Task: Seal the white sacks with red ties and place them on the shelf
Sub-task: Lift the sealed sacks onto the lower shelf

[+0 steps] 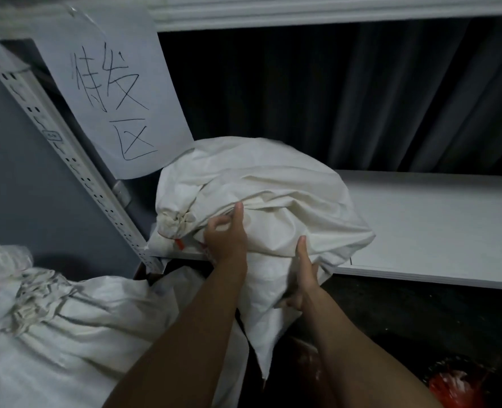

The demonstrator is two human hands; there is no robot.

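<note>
A full white sack (pixel 261 189) lies on its side at the left end of the white shelf (pixel 438 225), its gathered neck pointing left with a red tie (pixel 179 243) showing below it. One corner hangs over the shelf's front edge. My left hand (pixel 224 235) grips the sack's cloth near the neck. My right hand (pixel 301 278) holds the overhanging lower part from beneath. A second white sack (pixel 76 325), its neck bunched, stands at the lower left beside my left forearm.
A paper sign (pixel 114 92) with handwritten characters hangs from the perforated shelf post (pixel 76 169) on the left. A dark curtain (pixel 347 92) backs the shelf. An upper shelf board (pixel 317 10) runs overhead. Something red (pixel 455 387) lies on the dark floor at the lower right.
</note>
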